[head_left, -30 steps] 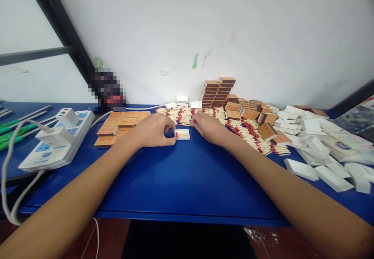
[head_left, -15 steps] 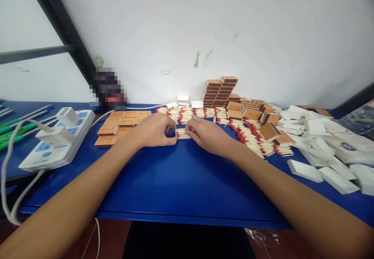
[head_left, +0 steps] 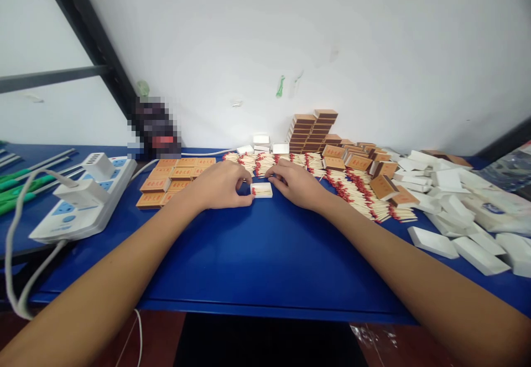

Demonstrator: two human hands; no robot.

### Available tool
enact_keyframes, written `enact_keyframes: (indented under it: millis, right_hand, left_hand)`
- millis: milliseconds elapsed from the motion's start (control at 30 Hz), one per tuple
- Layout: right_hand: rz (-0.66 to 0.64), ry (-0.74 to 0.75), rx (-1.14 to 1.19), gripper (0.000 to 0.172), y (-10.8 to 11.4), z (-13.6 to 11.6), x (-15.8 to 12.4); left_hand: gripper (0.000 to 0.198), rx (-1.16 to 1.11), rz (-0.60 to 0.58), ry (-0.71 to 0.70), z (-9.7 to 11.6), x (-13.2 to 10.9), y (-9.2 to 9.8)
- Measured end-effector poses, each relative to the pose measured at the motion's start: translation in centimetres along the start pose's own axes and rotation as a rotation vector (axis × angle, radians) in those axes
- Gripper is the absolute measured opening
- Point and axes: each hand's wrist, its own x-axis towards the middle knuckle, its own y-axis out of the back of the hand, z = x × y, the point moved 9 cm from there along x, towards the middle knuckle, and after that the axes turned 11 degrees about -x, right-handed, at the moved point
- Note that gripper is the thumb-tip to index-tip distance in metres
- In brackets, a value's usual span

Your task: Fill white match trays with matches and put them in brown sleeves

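Fingers of the left hand [head_left: 224, 184] are curved, with thumb and forefinger set apart at the left end of a small white tray [head_left: 267, 195]; whether they grip it firmly cannot be told. Right hand [head_left: 296, 183] has its fingers bent and the thumb and forefinger tips close together, just beyond the tray's right end; whether a match is pinched there is too small to tell. Tray sits on the blue table [head_left: 265, 262], between the two hands, with some matches inside, red heads toward the left. To the far right, loose white trays [head_left: 433, 241] lie near a heap of similar pieces. On the left side, a white power strip [head_left: 89, 218] carries two plugged-in adapters, and orange matchboxes [head_left: 155, 184] are stacked beside the left forearm. Beyond the hands, loose matches [head_left: 314, 162] lie in rows, extending rightward past the right wrist. Tilted matchboxes [head_left: 384, 186] rest against that right-hand portion. Farthest back, a tall matchbox stack [head_left: 309, 133] and several white trays stand near the pale wall [head_left: 228, 41].
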Motion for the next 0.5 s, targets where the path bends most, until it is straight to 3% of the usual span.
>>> enact_keyframes:
  millis: [500]
  right_hand:
    - [0.002,-0.004,0.008,0.024,-0.05,-0.10,0.07]
  left_hand:
    - [0.025,0.003,0.007,-0.013,-0.02,0.09,-0.03]
